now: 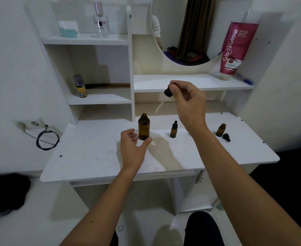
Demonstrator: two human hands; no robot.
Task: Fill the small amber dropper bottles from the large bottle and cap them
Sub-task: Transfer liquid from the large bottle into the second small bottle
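Observation:
The large amber bottle (143, 126) stands uncapped on the white table (92, 153). My left hand (133, 144) curls open just in front of it, thumb near its base, not gripping. My right hand (187, 102) is raised above and to the right, pinching the big dropper cap (169, 90) with its glass pipette slanting down-left toward the bottle. A small capped amber bottle (173, 130) stands under my right wrist. Further right, a small open amber bottle (221, 130) stands beside its loose black dropper cap (226, 137).
White shelves rise behind the table with a perfume bottle (101, 20), a small spray can (80, 86) and a pink tube (235, 48). A round mirror (190, 32) hangs at the back. A socket with a coiled cable (46, 139) sits at the left wall.

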